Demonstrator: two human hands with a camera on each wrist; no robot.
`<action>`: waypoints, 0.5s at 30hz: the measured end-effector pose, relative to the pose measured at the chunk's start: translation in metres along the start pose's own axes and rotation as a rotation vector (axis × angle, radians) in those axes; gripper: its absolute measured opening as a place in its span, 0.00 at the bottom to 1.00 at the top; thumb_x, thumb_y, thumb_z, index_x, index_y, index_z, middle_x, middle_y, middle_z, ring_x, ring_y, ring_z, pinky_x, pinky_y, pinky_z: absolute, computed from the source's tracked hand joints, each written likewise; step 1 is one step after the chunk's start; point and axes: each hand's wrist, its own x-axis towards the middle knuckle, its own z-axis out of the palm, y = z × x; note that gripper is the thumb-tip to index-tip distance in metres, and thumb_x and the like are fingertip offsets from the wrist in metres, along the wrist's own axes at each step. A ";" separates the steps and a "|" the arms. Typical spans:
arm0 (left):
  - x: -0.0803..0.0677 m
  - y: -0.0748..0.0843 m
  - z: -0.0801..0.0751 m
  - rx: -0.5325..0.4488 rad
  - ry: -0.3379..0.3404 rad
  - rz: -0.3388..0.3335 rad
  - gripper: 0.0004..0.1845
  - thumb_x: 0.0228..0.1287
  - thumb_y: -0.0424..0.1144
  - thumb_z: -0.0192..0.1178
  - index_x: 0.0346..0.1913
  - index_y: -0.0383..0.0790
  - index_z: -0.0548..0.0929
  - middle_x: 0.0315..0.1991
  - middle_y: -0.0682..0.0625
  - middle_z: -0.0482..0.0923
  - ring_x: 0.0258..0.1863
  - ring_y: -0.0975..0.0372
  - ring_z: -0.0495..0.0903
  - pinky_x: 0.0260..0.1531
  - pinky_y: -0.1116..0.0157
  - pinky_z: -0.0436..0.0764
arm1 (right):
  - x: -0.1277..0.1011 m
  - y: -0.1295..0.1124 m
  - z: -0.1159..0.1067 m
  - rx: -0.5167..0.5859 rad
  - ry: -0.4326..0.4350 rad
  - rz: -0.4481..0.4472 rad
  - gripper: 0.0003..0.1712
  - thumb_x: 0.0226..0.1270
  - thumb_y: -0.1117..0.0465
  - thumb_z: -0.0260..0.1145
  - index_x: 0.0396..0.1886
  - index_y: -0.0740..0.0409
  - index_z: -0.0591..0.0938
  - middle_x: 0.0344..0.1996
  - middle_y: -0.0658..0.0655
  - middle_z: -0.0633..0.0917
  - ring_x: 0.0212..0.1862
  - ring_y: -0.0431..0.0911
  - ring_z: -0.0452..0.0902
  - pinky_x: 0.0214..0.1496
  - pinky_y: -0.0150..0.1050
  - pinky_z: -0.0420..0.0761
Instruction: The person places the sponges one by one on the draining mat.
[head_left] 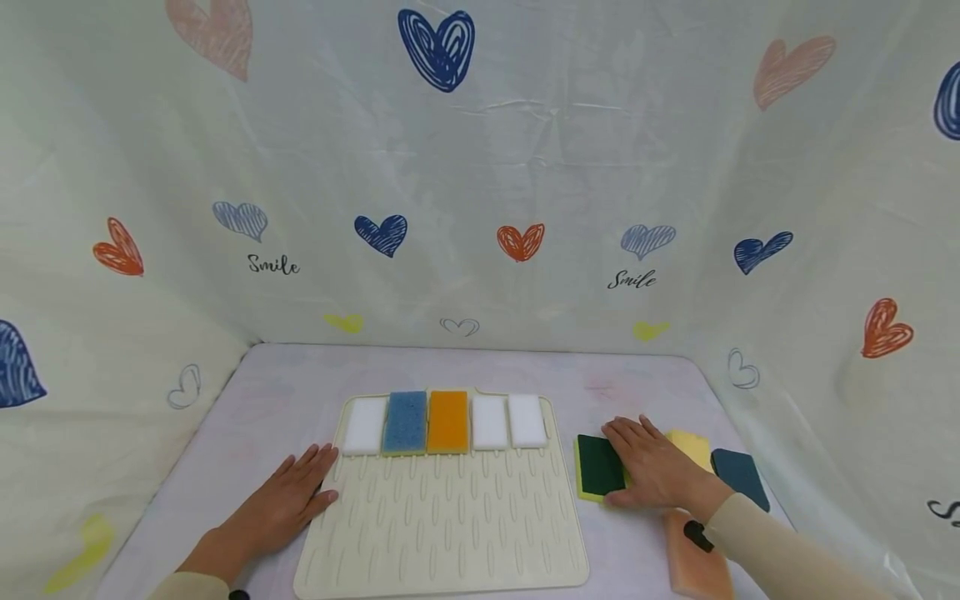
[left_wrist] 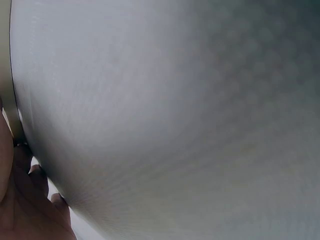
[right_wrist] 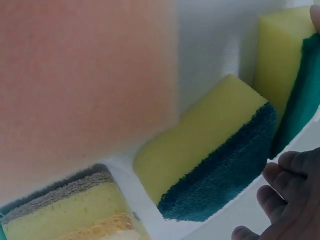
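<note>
My right hand (head_left: 660, 467) lies across a dark-green-and-yellow sponge (head_left: 602, 465) on the right of the table, its thumb at the near edge and fingertips at the far edge. In the right wrist view the thumb meets one end of that sponge (right_wrist: 282, 65), and the fingers (right_wrist: 290, 165) are close by its other end. My left hand (head_left: 281, 504) rests by the left edge of a cream ridged mat (head_left: 442, 525), fingers extended. Along the mat's far side stand a blue sponge (head_left: 405, 422), an orange sponge (head_left: 448, 422) and several white sponges (head_left: 364, 426).
Beyond and beside my right hand lie a yellow sponge (head_left: 690, 447) and a dark blue-green sponge (head_left: 740, 477). An orange-pink sponge (head_left: 697, 560) sits under my right forearm. A heart-printed curtain (head_left: 480, 183) encloses the table (head_left: 300, 375) at the back and sides.
</note>
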 end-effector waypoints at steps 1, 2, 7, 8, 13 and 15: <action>0.000 0.000 0.000 -0.005 0.000 -0.001 0.39 0.80 0.56 0.57 0.79 0.31 0.66 0.78 0.35 0.67 0.79 0.38 0.64 0.75 0.35 0.61 | 0.001 0.000 0.000 0.011 -0.011 0.008 0.64 0.53 0.22 0.72 0.74 0.66 0.72 0.73 0.64 0.75 0.76 0.63 0.67 0.79 0.68 0.62; 0.000 -0.001 0.001 -0.006 -0.001 -0.002 0.39 0.80 0.56 0.57 0.80 0.32 0.66 0.78 0.36 0.67 0.79 0.38 0.63 0.75 0.35 0.61 | 0.001 -0.001 0.000 0.021 -0.023 0.015 0.64 0.53 0.22 0.72 0.74 0.66 0.72 0.73 0.64 0.75 0.77 0.64 0.66 0.79 0.68 0.62; 0.000 -0.002 0.001 -0.012 0.001 0.003 0.38 0.80 0.56 0.56 0.80 0.32 0.66 0.78 0.36 0.67 0.79 0.39 0.63 0.74 0.35 0.61 | 0.004 -0.001 -0.001 0.048 -0.012 0.025 0.63 0.51 0.25 0.74 0.72 0.67 0.73 0.72 0.65 0.74 0.76 0.64 0.66 0.79 0.67 0.63; 0.000 -0.002 0.000 -0.013 0.002 0.003 0.38 0.80 0.56 0.56 0.80 0.32 0.66 0.78 0.36 0.67 0.79 0.39 0.63 0.74 0.35 0.61 | 0.005 -0.001 -0.002 0.045 0.012 0.023 0.62 0.50 0.26 0.75 0.72 0.67 0.73 0.71 0.65 0.75 0.75 0.64 0.67 0.79 0.67 0.64; 0.000 -0.002 0.000 -0.023 -0.003 0.000 0.39 0.80 0.57 0.56 0.80 0.31 0.66 0.78 0.36 0.67 0.79 0.38 0.63 0.75 0.35 0.61 | 0.010 0.002 -0.006 -0.019 0.157 0.020 0.60 0.47 0.31 0.80 0.70 0.68 0.72 0.64 0.65 0.78 0.67 0.61 0.74 0.76 0.66 0.69; 0.000 -0.002 0.000 -0.023 -0.002 0.001 0.39 0.80 0.57 0.56 0.80 0.32 0.66 0.78 0.36 0.67 0.79 0.38 0.63 0.75 0.35 0.61 | 0.012 0.004 -0.005 -0.057 0.186 0.031 0.61 0.47 0.31 0.80 0.70 0.68 0.72 0.63 0.66 0.78 0.65 0.62 0.75 0.75 0.66 0.70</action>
